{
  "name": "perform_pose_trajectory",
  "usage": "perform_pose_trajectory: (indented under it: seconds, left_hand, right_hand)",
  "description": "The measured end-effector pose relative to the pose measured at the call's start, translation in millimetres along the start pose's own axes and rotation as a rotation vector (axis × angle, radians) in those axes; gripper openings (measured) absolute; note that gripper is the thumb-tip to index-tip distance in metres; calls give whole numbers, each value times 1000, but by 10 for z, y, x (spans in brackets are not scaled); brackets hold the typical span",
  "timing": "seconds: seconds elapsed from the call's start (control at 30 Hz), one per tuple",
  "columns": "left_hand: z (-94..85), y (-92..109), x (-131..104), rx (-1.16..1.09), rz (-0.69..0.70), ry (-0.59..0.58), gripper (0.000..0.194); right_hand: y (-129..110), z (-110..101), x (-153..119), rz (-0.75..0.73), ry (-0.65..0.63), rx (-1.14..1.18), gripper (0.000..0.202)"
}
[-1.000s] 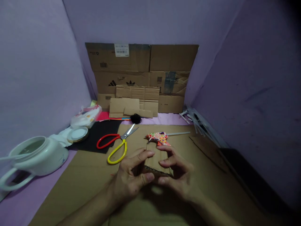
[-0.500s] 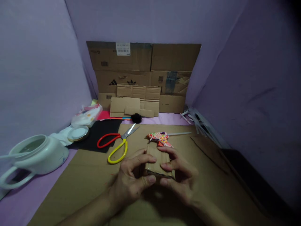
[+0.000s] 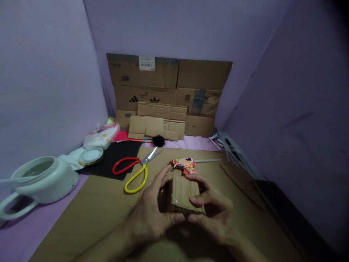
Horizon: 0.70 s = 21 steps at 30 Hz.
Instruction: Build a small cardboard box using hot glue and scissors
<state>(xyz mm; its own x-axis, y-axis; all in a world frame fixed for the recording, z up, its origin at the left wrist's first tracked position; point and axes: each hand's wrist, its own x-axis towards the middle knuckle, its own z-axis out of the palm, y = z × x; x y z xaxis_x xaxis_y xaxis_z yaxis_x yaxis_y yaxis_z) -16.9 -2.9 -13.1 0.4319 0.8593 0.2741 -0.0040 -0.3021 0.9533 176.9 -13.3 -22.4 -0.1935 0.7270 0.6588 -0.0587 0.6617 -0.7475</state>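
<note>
A small folded cardboard piece (image 3: pixel 185 191) is held between both hands above the cardboard sheet (image 3: pixel 103 214). My left hand (image 3: pixel 158 207) grips its left side, thumb at the lower front edge and fingers along the far left. My right hand (image 3: pixel 214 207) holds the right side, one finger on the top face and the thumb below the front edge. Just beyond the piece lies a flower-patterned glue gun (image 3: pixel 185 164) with a pale stick at its rear. Scissors (image 3: pixel 141 162) with one red and one yellow handle lie open to the left.
At the left are a white pot (image 3: pixel 49 182), a round lid (image 3: pixel 91 155) and black paper (image 3: pixel 117 154). Black yarn (image 3: pixel 158 141) sits before cardboard pieces (image 3: pixel 145 125) leaning on a large cardboard panel (image 3: pixel 204 74). Clear sticks (image 3: pixel 231 147) lie at the back right.
The fingers of my left hand have lifted off the top face and now extend along the left side. The view has tilted slightly, and the held piece appears a little lower.
</note>
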Motion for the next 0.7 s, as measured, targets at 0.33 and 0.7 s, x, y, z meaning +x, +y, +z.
perform_pose_trajectory:
  seconds: [0.33, 0.7]
  left_hand:
    - [-75, 168, 30, 255, -32, -29, 83]
    - [-52, 212, -16, 444, 230, 46, 74]
  right_hand:
    - [3, 30, -25, -23, -12, -9, 20]
    - [-16, 52, -47, 24, 0, -27, 15]
